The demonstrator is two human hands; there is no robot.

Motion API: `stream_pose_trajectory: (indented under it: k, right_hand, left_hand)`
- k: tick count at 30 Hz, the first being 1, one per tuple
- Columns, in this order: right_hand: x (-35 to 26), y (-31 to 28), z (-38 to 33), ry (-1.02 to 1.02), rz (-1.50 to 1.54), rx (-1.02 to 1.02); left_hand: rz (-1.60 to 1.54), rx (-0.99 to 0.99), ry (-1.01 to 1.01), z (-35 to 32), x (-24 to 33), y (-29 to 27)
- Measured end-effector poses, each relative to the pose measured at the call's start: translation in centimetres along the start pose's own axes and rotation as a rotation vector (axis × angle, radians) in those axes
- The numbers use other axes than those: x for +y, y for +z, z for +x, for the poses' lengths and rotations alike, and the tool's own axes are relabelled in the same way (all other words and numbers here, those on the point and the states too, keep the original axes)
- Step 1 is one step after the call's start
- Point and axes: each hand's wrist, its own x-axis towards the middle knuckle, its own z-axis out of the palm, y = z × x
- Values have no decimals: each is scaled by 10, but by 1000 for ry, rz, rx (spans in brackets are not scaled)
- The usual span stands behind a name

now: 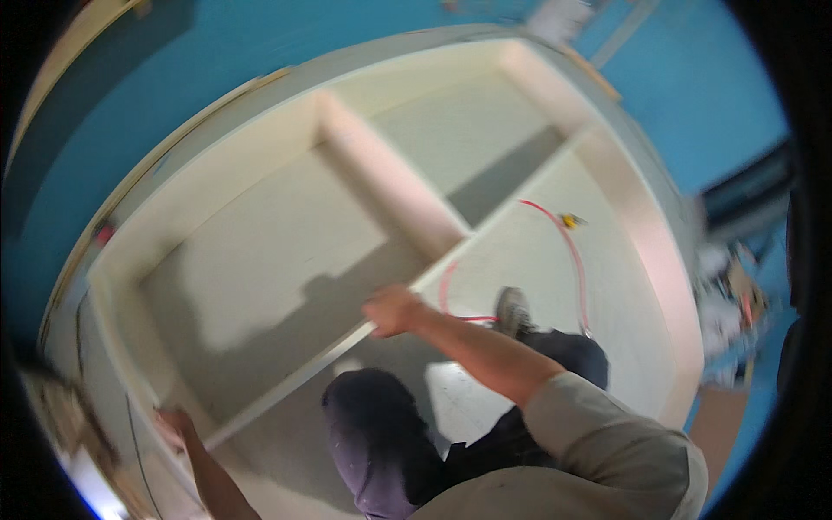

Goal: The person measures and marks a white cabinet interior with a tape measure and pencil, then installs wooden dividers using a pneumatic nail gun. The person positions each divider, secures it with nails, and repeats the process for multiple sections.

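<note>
A large cream-white frame of upright boards [648,234] surrounds me, split into compartments. My right hand [392,310] is closed over the top edge of its long middle board [303,374], close to where a shorter divider [390,173] meets that board. At the lower left, my left hand [175,428] grips the frame's outer side board [121,334] near the end of the middle board. Its fingers are partly hidden and blurred. My legs and one shoe [513,310] are inside the near compartment.
A red hose [576,260] curves over the floor by my shoe, with a small yellow object [569,221] beside it. Blue flooring [719,104] lies beyond the frame. Blurred clutter [732,295] sits at the right, wooden pieces [65,416] at the lower left.
</note>
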Motion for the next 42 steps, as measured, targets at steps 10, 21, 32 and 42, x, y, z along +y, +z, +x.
stream_pose_trajectory:
  k: [10, 21, 32, 42]
  right_hand:
    - [-31, -3, 29, -33, -33, -23]
    - [-30, -16, 23, 44, -71, -114]
    - [-24, -10, 24, 37, -77, -83]
    - [-24, -7, 27, 24, -119, -56]
  left_hand:
    - [-380, 173, -10, 61, -86, 72]
    - [-998, 8, -50, -67, 128, -139]
    - [-1145, -43, 122, -126, 221, -172]
    - [-1151, -86, 132, -131, 235, -180]
